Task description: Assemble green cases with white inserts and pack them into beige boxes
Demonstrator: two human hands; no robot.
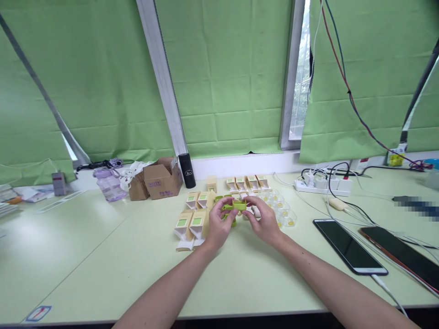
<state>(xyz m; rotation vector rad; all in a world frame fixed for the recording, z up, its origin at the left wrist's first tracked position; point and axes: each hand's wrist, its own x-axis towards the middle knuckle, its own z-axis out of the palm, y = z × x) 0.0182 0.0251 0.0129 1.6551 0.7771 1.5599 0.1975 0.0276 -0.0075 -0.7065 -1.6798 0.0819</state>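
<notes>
Over the middle of the table, my left hand [219,224] and my right hand [264,221] hold a small yellow-green plastic piece [239,205] between them, fingers closed on its two sides. What kind of part it is, I cannot make out. Similar green pieces [230,219] lie just behind and below my left fingers, partly hidden. To the left stand several open cardboard boxes [197,222] with green labels. Small white pieces [255,211] sit near my right fingers. Beyond my right hand are clear plastic cups [284,212] with yellow bits inside.
Several more small boxes [247,183] stand at the back. A black bottle [187,170], a brown carton [163,178] and a lilac water jug [109,184] line the rear left. On the right lie a power strip [324,185], cables and two phones [350,246] [399,253].
</notes>
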